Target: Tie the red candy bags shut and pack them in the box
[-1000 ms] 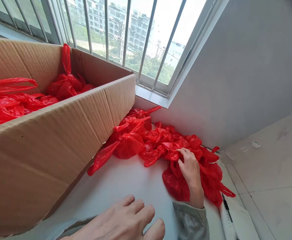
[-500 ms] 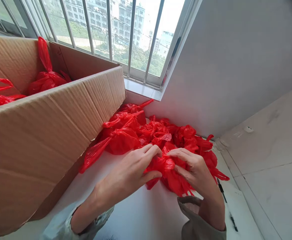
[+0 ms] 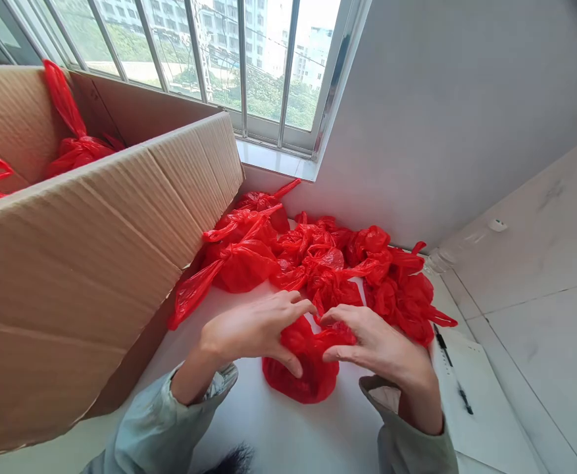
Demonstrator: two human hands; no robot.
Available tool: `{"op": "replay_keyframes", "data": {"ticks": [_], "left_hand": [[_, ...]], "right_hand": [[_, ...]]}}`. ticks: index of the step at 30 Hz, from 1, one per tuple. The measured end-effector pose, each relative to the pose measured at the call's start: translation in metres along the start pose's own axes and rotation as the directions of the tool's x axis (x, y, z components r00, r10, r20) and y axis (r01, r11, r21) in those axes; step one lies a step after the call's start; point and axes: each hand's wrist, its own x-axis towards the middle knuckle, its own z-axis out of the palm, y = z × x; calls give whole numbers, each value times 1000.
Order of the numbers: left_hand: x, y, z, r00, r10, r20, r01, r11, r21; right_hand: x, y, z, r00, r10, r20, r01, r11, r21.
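1. Work in hand: both hands are bunching the top of one red bag (image 3: 302, 376), which sits on the white surface (image 3: 288, 438) just in front of the person, a little apart from the pile of red bags (image 3: 352, 263) behind it.
2. The left hand (image 3: 253, 329) grips the bag's upper edge from the left, fingers curled over the top and thumb pressed in below.
3. The right hand (image 3: 381, 342) pinches the same edge from the right; its fingertips nearly touch those of the left.
4. The bag bulges round below the grip, so it looks filled. Its neck is gathered between the hands, and no knot shows.
5. Judging by the thin, slippery film, any further handling calls for a firm pinch on both sides so the gathered neck does not slide loose.
6. Left of the hands stands a large cardboard box (image 3: 95, 250) with more red bags (image 3: 78, 148) inside.
7. At the right edge of the surface lies a sheet of paper (image 3: 480, 421) with a pen (image 3: 453, 368) on it.
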Motion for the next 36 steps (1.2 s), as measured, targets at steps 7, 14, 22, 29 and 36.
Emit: {"op": "replay_keyframes", "data": {"ticks": [7,14,22,29,36], "left_hand": [[1,15,-11,994,106,-6,-106,992,-64],[13,7,8,1000,11,16,-12,998,57],[29,-7,1,994,103,40,-101,993,-53],[7,-23,-26,999,22,26,-21,999,-33],[5,-3,-1,998,-49,-43,51,998,42]], "right_hand": [[17,-27,40,996,-33,-82,0,930,-368],[7,-6,16,973,-172,-154,132,962,-240],[-7,15,-9,973,-100,-209,70,987,-146],[-26,46,-24,978,110,-180,-135,982,-135],[-20,23,-9,983,55,-176,-61,998,-33]]}}
